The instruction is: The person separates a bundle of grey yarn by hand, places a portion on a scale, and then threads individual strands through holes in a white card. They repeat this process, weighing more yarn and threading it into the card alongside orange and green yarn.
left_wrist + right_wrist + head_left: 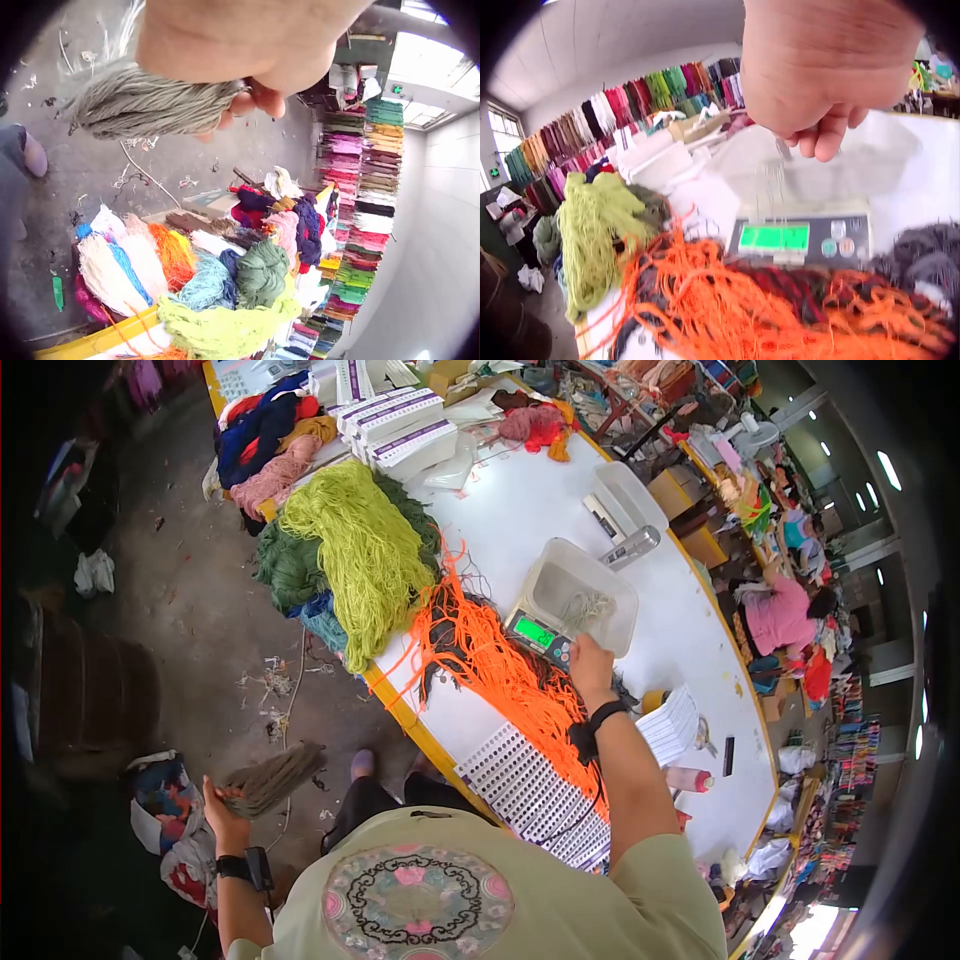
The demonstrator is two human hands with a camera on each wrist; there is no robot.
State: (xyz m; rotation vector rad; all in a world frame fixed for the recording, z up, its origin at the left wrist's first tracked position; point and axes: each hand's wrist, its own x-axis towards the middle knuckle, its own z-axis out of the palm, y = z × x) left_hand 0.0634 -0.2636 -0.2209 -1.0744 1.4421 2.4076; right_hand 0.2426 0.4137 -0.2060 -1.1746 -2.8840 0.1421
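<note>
My left hand point(226, 822) grips a bundle of grey-brown yarn point(270, 780) at one end, out over the floor beside the table. In the left wrist view the yarn's loose strands point(142, 109) spread away from the curled fingers. My right hand point(592, 666) is over the near side of a clear plastic tub point(628, 600), close to the digital scale point(540, 635) with its lit green display. Thin pale strands point(772, 187) hang from its pinched fingers in the right wrist view. More greyish strands point(586, 608) lie in the tub.
Orange yarn point(510, 680) sprawls along the scale's near side. Yellow-green yarn point(355, 550) overhangs the table's left edge. White boxes point(395, 425) stand at the back. A dotted card sheet point(540, 795) lies near my body, and a thread cone point(688, 779) lies to its right.
</note>
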